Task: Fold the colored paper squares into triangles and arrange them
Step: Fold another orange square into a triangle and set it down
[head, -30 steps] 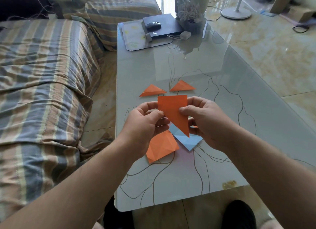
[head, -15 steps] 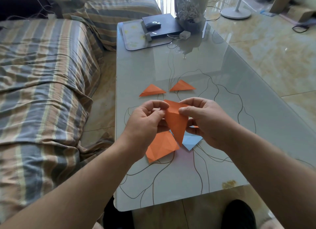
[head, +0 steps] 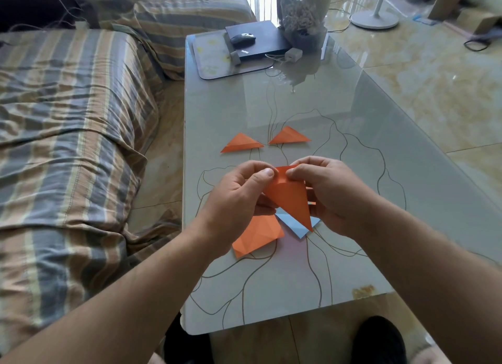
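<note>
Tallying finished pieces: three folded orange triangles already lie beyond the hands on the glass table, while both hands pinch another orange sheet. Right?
Not quite: the head view shows two folded orange triangles, not three, beyond the hands on the glass table. Both the left hand and right hand do pinch another orange sheet.

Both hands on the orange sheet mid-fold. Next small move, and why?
Probably press the fold flat into a crease. Left hand and right hand pinch the top corners of the orange paper together, yet it bulges, unlike the two flat folded triangles beyond.
</note>
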Tool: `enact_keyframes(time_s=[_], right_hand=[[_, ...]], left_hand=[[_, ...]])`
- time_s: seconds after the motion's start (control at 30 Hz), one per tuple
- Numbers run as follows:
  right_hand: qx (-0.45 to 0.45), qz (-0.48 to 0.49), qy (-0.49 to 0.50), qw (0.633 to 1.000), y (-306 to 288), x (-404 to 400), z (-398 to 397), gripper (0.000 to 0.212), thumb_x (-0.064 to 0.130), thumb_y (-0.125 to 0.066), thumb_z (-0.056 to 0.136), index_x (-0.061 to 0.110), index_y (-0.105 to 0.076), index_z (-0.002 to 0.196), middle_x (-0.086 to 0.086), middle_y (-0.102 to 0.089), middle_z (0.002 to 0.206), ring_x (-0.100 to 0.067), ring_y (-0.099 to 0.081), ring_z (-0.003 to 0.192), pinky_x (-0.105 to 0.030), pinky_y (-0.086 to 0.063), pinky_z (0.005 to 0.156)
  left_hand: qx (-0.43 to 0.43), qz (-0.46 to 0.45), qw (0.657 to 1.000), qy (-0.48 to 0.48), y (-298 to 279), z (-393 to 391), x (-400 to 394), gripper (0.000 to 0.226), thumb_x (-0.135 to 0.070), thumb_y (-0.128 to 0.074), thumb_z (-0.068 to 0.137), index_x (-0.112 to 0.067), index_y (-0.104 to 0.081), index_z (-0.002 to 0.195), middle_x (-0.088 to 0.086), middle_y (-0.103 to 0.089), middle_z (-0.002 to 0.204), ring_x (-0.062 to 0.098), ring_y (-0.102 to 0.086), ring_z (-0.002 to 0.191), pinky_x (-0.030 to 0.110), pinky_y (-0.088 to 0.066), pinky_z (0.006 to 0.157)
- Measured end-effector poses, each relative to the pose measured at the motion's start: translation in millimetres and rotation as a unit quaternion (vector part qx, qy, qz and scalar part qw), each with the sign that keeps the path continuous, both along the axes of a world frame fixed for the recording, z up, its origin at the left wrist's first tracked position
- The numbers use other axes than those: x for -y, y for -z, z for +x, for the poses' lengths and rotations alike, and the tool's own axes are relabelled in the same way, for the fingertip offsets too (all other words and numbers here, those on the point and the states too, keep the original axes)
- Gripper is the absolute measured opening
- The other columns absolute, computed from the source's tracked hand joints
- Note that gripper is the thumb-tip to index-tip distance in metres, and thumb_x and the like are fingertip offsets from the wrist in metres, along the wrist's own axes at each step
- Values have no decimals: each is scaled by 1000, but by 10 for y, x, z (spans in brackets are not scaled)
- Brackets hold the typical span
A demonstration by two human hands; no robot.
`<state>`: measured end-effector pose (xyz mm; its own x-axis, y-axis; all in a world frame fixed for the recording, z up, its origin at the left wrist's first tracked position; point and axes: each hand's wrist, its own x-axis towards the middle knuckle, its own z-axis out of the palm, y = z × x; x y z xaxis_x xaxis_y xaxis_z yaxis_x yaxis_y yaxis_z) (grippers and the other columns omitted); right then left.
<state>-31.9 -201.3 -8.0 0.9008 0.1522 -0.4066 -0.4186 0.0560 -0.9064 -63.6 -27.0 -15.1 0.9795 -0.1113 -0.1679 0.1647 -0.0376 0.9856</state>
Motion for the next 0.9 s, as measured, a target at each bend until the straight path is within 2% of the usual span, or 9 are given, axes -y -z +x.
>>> enact_keyframes(time_s=[0.1,0.27,0.37,0.43,0.5,0.57,0.67,0.8,0.9], right_hand=[[-5,-8,19,1000,-5,-7,6,6,13,-70,94,15,-68,89,-9,-69,79,-23,-69,69,-29,-52,54],[-27,6,38,999,-5,-7,20,7,10,-69,92,16,-68,87,-9,-67,80,-23,-70,67,-29,-53,53],[-33,20,47,998,-6,-5,28,6,10,-68,93,14,-67,88,-12,-68,83,-27,-71,71,-35,-57,59],[-37,30,53,997,-11,-2,26,6,10,-67,94,12,-67,89,-13,-67,82,-28,-70,70,-38,-59,63],[-44,39,57,997,-23,-5,23,7,9,-66,95,11,-66,88,-13,-66,80,-27,-69,65,-38,-60,62],[-52,46,57,996,-29,-10,20,13,6,-65,95,12,-64,84,-11,-64,77,-24,-67,59,-34,-58,58],[-54,51,52,996,-34,-5,14,19,0,-67,92,14,-60,81,-7,-64,71,-22,-65,55,-31,-55,58],[-52,13,15,998,-46,7,-6,26,-5,-67,88,16,-58,100,-6,-68,69,-24,-68,57,-36,-55,68],[-45,-59,-64,995,-76,-7,-36,39,-2,-66,86,22,-58,116,-7,-71,74,-26,-70,63,-35,-53,70]], left_hand=[[-3,-1,1000,8,2,-8,11,30,-41,-55,93,-17,-73,91,11,-71,85,25,-70,80,47,-61,84],[-28,-24,999,8,-23,-9,11,42,-47,-52,94,-10,-64,77,16,-66,80,29,-67,80,50,-58,87],[-27,-28,999,13,-15,1,-7,35,-44,-60,91,-13,-63,75,14,-67,80,32,-68,81,53,-58,92],[-16,-2,1000,18,16,2,-18,20,-31,-73,84,-14,-63,80,12,-65,79,28,-69,78,54,-60,92],[-7,23,1000,15,52,4,-32,17,-16,-77,75,-16,-62,83,6,-64,75,22,-67,71,47,-60,83],[-10,28,1000,-2,66,16,-51,21,-7,-70,73,-21,-63,85,6,-69,81,22,-67,71,44,-57,77],[-26,-3,998,-54,74,49,-76,38,6,-63,80,-25,-63,103,14,-75,94,29,-72,79,50,-60,82],[-50,-16,987,-149,51,104,-114,43,-1,-73,90,-31,-59,115,15,-68,101,23,-71,78,44,-62,77],[-45,1,987,-156,26,128,-171,43,-5,-77,90,-32,-58,119,14,-69,102,24,-73,81,44,-64,78]])
